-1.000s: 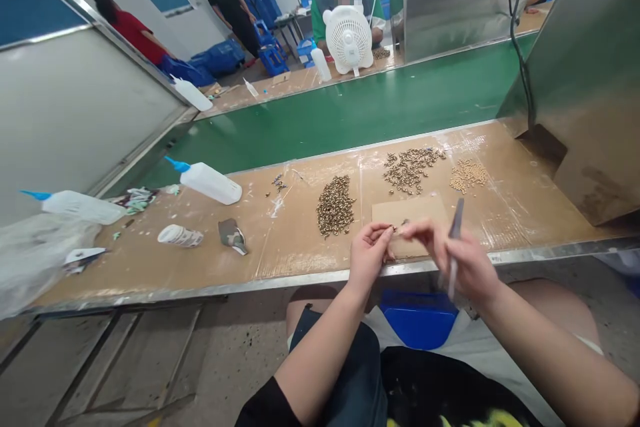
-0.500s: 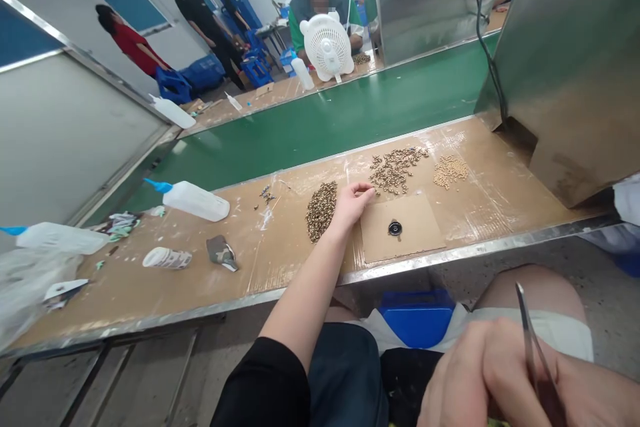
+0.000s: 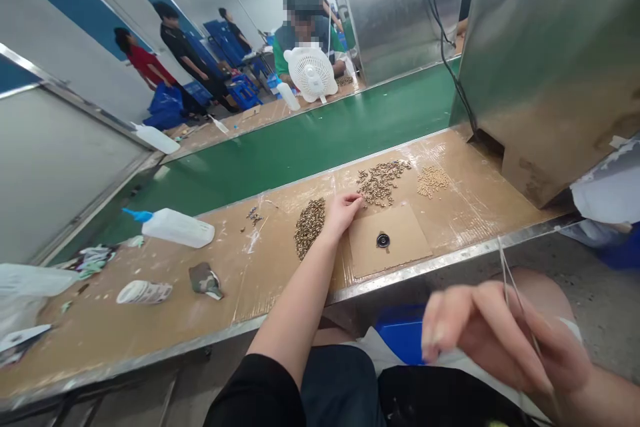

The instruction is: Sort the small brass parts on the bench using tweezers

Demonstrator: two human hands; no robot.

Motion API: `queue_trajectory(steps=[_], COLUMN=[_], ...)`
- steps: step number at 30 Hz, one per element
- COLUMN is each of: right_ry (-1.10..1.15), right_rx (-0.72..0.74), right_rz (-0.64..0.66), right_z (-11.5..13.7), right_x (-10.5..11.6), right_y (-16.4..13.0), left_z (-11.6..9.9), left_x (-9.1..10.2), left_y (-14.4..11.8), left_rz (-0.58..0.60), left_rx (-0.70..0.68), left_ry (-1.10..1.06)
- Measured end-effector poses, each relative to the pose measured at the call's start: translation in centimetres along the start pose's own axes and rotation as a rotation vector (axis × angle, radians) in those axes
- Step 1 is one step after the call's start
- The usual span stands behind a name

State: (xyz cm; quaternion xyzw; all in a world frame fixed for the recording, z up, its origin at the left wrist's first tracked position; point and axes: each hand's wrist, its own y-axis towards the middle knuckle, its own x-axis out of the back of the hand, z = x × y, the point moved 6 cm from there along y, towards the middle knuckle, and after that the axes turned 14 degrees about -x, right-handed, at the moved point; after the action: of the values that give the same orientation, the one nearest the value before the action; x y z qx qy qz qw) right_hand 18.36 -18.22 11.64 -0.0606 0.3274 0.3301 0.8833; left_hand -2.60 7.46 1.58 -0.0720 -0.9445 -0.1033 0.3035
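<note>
My left hand (image 3: 344, 215) rests on the workbench, thumb and fingers pinched together at the edge of a loose spread of small brass-coloured parts (image 3: 383, 181). Whatever lies between those fingertips is too small to make out. Beside the wrist is a denser heap of similar brass parts (image 3: 310, 225). A small round black piece (image 3: 383, 240) with a ring-like face lies on a square of cardboard (image 3: 407, 250) just right of that hand. Over my lap, my right hand (image 3: 505, 333) is closed round metal tweezers (image 3: 506, 267), their tips pointing up; it is slightly blurred.
Small beige beads (image 3: 433, 180) lie right of the brass parts. A blue-tipped squeeze bottle (image 3: 177, 227), a white tub (image 3: 145, 292) and a camouflage-patterned scrap (image 3: 206, 280) are on the left. Behind runs a green belt (image 3: 300, 140); a metal housing (image 3: 540, 60) stands right. A person sits opposite behind a white fan (image 3: 313, 72).
My right hand has risen from low in my lap towards the bench edge with the tweezers. The view has shifted; my left hand stays at the brass parts.
</note>
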Motion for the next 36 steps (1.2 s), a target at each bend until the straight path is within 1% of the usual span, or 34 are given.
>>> queue_trajectory(steps=[2, 4, 6, 7, 9, 10, 12, 14, 16, 19, 21, 24, 28, 30, 32, 34, 36], right_ry=[0.012, 0.011, 0.013, 0.012, -0.001, -0.02, -0.113, -0.22, -0.301, -0.411, -0.488, -0.614, -0.743, -0.802, -0.884, -0.959, -1.013], right_rx=[0.042, 0.077, 0.07, 0.076, 0.104, 0.126, 0.184, 0.228, 0.261, 0.284, 0.277, 0.245, 0.185, 0.181, 0.214, 0.252, 0.248], right_rz=[-0.156, -0.365, -0.536, -0.599, -0.667, -0.7, -0.782, -0.866, -0.925, -0.993, -1.033, -1.067, -1.107, -1.149, -1.211, -1.271, -1.298], right_z=[1.1, 1.8, 2.0, 2.1, 2.5, 2.7, 3.3, 3.8, 3.9, 3.5, 3.2, 2.9, 2.7, 2.8, 3.1, 3.3, 3.4], right_x=[2.4, 6.1, 10.0, 11.9, 15.3, 16.8, 19.3, 21.4, 23.0, 24.6, 25.2, 25.2, 24.9, 25.0, 25.0, 25.1, 25.3], right_y=[0.8, 1.4, 2.2, 2.6, 3.7, 4.2, 5.2, 6.0, 6.4, 6.5, 6.3, 6.3, 6.4, 6.2, 5.8, 5.5, 5.4], left_z=[-0.5, -1.1, -1.7, -2.0, -2.3, -2.4, -2.4, -2.1, -1.8, -0.9, -0.3, 0.1, 0.3, 0.2, 0.0, -0.4, -0.7], left_x=[1.4, 3.3, 5.4, 6.4, 7.8, 8.2, 8.5, 8.1, 7.6, 7.0, 6.8, 6.5, 6.6, 6.5, 6.3, 6.0, 5.5], left_y=[-0.6, -1.4, -2.5, -3.1, -4.5, -5.2, -6.7, -8.3, -9.8, -11.7, -12.7, -13.5, -13.7, -13.7, -13.7, -13.4, -12.8], left_rz=[-0.01, -0.021, -0.006, 0.015, 0.08, 0.122, 0.214, 0.291, 0.326, 0.324, 0.319, 0.303, 0.274, 0.258, 0.226, 0.151, 0.045], left_rx=[-0.055, -0.113, -0.143, -0.147, -0.124, -0.1, -0.053, -0.03, -0.023, 0.007, 0.026, 0.032, 0.049, 0.03, -0.015, -0.059, -0.076], left_ry=[0.073, 0.138, 0.2, 0.241, 0.351, 0.414, 0.537, 0.638, 0.725, 0.818, 0.857, 0.87, 0.825, 0.771, 0.679, 0.546, 0.358])
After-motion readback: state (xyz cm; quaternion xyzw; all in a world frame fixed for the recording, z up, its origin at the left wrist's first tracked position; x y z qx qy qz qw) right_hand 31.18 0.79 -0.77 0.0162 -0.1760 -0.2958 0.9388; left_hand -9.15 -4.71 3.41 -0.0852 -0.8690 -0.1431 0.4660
